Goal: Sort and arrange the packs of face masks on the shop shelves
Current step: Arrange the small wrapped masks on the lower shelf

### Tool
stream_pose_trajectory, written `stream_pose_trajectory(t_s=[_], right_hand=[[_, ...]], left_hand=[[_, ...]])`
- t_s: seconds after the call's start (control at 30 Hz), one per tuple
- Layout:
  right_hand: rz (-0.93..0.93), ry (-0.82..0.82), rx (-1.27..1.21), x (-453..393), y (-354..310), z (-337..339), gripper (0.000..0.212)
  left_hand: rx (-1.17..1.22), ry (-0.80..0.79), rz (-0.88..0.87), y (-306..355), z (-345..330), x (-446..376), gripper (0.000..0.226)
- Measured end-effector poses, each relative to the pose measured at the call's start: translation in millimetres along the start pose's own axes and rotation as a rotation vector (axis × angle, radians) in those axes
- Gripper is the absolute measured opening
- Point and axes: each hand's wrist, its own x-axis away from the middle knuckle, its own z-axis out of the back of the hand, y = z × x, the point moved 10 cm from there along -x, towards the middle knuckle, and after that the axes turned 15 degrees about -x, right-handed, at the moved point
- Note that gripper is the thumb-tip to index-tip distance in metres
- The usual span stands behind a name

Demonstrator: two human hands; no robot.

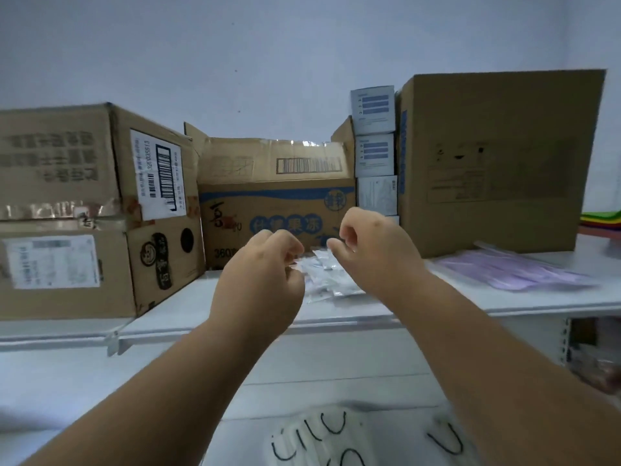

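Observation:
A small pile of white face-mask packs (327, 277) in clear wrappers lies on the white top shelf (208, 307), in front of the middle carton. My left hand (265, 274) is at the pile's left edge, fingers curled, pinching the edge of a pack. My right hand (373, 250) hovers just above the pile's right side with its fingers curled in; nothing shows between them. A flat pack of purple masks (514, 269) lies further right on the same shelf, apart from both hands.
Two stacked cartons (67, 213) fill the shelf's left. An open carton with blue print (275, 203) stands behind the pile. A stack of small blue-and-white boxes (374, 146) and a large carton (497, 163) stand right. Coloured sheets (601, 220) lie at the far right.

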Motion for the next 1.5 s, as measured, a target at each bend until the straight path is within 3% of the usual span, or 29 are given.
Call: stream_pose_trajectory(t_s=[0.2, 0.5, 0.67, 0.83, 1.0, 1.13, 1.23, 1.4, 1.5], right_hand=[[0.129, 0.148, -0.153, 142, -81, 4, 0.015], [0.000, -0.025, -0.201, 313, -63, -22, 0.013], [-0.204, -0.232, -0.202, 400, 6, -48, 0.018], [-0.414, -0.429, -0.175, 476, 113, -44, 0.015], [-0.449, -0.614, -0.170, 508, 203, -35, 0.024], [-0.540, -0.664, -0.190, 542, 289, -49, 0.019], [-0.614, -0.706, -0.204, 580, 345, -81, 0.024], [-0.779, -0.809, -0.192, 667, 417, -161, 0.029], [-0.802, -0.934, -0.166, 710, 438, -220, 0.039]], left_hand=[[0.035, -0.005, -0.071, -15, 27, 141, 0.028], [0.045, -0.273, -0.101, -9, -22, 309, 0.025], [0.053, -0.442, -0.112, 21, -72, 388, 0.024], [0.086, -0.665, -0.064, 90, -175, 443, 0.023], [0.082, -0.783, 0.102, 140, -261, 467, 0.030], [0.049, -0.853, 0.180, 177, -331, 495, 0.030], [0.043, -0.897, 0.234, 187, -378, 525, 0.027], [0.094, -1.018, 0.538, 159, -460, 592, 0.025], [0.081, -1.058, 0.586, 142, -505, 623, 0.026]])
